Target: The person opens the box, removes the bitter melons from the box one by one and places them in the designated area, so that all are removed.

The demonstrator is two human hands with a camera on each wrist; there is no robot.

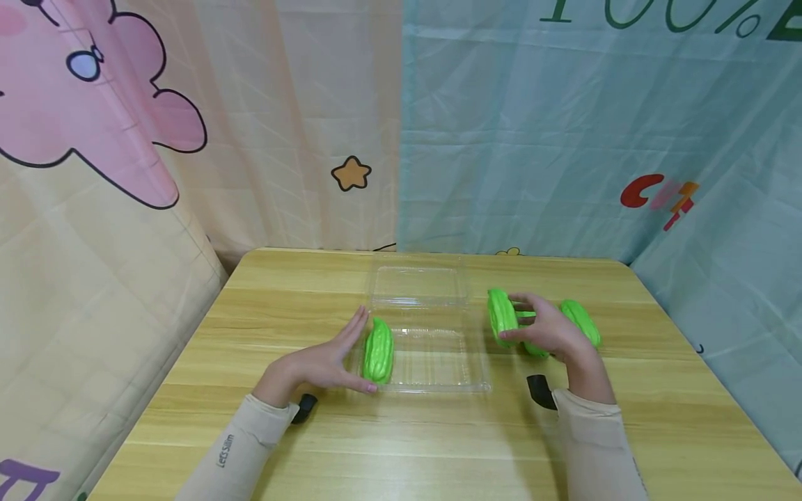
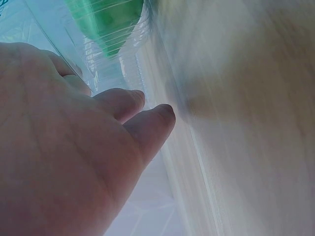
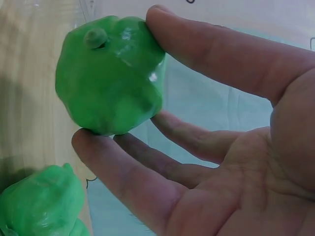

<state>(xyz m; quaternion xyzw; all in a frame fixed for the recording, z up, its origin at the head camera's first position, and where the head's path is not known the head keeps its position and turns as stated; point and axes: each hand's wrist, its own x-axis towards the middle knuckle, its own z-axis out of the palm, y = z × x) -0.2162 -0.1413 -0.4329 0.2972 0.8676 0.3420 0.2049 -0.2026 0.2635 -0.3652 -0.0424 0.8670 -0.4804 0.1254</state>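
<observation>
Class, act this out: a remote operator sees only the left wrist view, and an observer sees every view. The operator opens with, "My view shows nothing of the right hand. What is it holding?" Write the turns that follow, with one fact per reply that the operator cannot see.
Observer: The right hand grips a ribbed green piece between thumb and fingers.
Operator: I see some green through the clear plastic. Where in the container does it lie?
Observer: That green piece lies along the left side of the container.
Operator: Is any similar piece on the table to the right of the right hand?
Observer: Yes, another green piece lies there.
</observation>
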